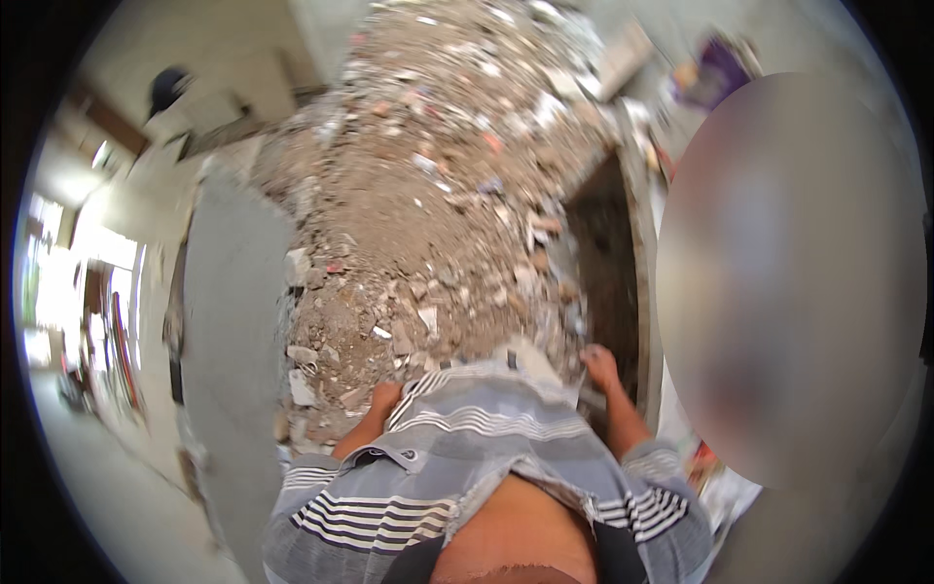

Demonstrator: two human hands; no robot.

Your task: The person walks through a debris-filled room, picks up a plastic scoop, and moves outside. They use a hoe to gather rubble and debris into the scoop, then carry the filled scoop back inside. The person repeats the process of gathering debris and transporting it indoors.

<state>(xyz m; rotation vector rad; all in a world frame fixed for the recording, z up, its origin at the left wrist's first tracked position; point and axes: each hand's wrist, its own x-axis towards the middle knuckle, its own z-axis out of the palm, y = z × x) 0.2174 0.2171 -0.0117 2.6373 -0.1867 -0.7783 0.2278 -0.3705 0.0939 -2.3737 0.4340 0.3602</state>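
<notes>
My left hand (386, 394) hangs low beside the front of my striped shirt, over the near edge of the rubble (389, 234). Its fingers are mostly hidden by the wrist and shirt, and I see nothing in it. My right hand (600, 365) hangs on the other side, close to a dark, upright panel-like surface (613, 263). Its fingers look bent, but motion blur hides whether they hold anything. Broken tile and masonry pieces lie in the brown dirt ahead of both hands.
A smooth grey slab or low wall (233, 321) borders the rubble on the left. A purple bundle (718, 70) lies at the far right, near a pale block (625, 60). Long poles (125, 341) lean near bright windows. A blurred oval hides much of the right side.
</notes>
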